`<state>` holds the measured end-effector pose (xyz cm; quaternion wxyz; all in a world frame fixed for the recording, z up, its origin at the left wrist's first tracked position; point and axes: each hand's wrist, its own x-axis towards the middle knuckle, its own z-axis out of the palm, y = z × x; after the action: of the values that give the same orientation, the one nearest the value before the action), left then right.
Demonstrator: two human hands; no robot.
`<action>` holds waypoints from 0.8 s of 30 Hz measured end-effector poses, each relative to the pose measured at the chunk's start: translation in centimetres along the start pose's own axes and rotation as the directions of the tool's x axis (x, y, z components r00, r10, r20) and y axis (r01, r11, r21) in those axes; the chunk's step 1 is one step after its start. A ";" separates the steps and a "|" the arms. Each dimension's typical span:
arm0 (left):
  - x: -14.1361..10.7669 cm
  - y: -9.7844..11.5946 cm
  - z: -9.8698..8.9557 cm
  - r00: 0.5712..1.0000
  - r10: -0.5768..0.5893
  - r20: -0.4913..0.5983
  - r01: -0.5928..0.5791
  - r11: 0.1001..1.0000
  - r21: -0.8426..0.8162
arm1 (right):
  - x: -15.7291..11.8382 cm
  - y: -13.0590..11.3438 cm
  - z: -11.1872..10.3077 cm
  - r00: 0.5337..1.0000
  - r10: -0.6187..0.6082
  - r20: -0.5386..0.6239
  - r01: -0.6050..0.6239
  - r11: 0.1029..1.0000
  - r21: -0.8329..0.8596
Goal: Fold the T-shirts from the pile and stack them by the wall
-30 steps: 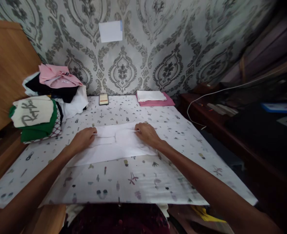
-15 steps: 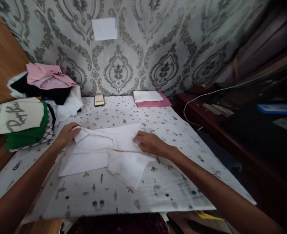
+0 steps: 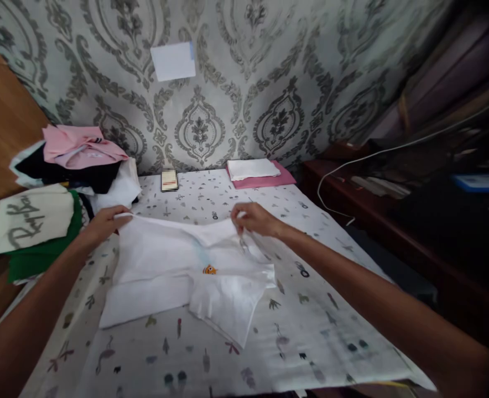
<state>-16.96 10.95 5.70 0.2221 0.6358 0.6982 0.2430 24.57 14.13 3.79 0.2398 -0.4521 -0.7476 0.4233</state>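
A white shirt (image 3: 157, 249) lies partly spread on the patterned white sheet (image 3: 145, 359), with a small orange fish print near its middle. My left hand (image 3: 110, 221) pinches the shirt's far left corner. At the far right edge, my right hand (image 3: 250, 218) grips the cloth between closed fingers, and that edge is lifted a little. One sleeve points toward the near side, right of the middle.
Piled clothes (image 3: 82, 146), pink, black, white and green, stand at the left. A phone (image 3: 169, 180) lies near the wall. Folded white cloth (image 3: 253, 169) rests on pink cloth (image 3: 286, 176) at the back. A white cable (image 3: 336, 166) crosses the dark red furniture on the right.
The shirt's folded upper part has been pulled open, showing the fish print more fully. My right hand has moved up and away with the far edge. The camera view has shifted slightly.
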 end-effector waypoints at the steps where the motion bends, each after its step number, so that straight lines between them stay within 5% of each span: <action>1: 1.1 -0.2 -0.4 1.000 -0.007 -0.006 0.008 1.000 0.030 | 1.8 0.1 -0.3 0.993 0.055 -0.108 -0.044 0.994 0.103; 4: 3.1 -1.0 -0.7 0.997 -0.031 -0.066 0.045 0.975 0.216 | 5.5 1.0 -0.3 0.891 0.183 -0.415 -0.087 0.967 0.241; 7: 2.3 -1.3 1.0 0.982 0.102 -0.158 -0.022 0.897 0.442 | 5.1 2.8 1.0 0.841 0.019 -0.541 -0.002 1.000 0.031; 9: 0.8 -0.9 3.1 0.961 0.235 -0.150 -0.135 0.864 0.486 | 3.3 3.8 2.5 0.852 -0.196 -0.485 0.101 0.971 -0.216; 12: -1.5 0.5 7.2 0.926 0.376 -0.030 -0.329 0.844 0.423 | 1.2 4.3 4.9 0.876 -0.433 -0.210 0.305 0.837 -0.454; 16: -2.8 0.8 11.1 0.885 0.454 0.106 -0.458 0.807 0.372 | 1.0 4.1 6.9 0.898 -0.429 0.096 0.400 0.707 -0.583; 19: -2.9 -1.4 10.8 0.930 0.357 0.084 -0.355 0.819 0.451 | 1.0 4.9 6.0 0.942 -0.331 0.060 0.281 0.676 -0.681; 24: -2.2 -5.9 7.1 0.980 0.200 -0.020 -0.162 0.844 0.511 | 0.3 6.2 2.6 0.962 -0.257 -0.094 0.123 0.714 -0.689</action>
<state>-16.92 8.75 -3.52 -0.0023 0.7254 0.6820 0.0937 25.42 14.70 -2.84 0.1688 -0.4655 -0.8672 0.0519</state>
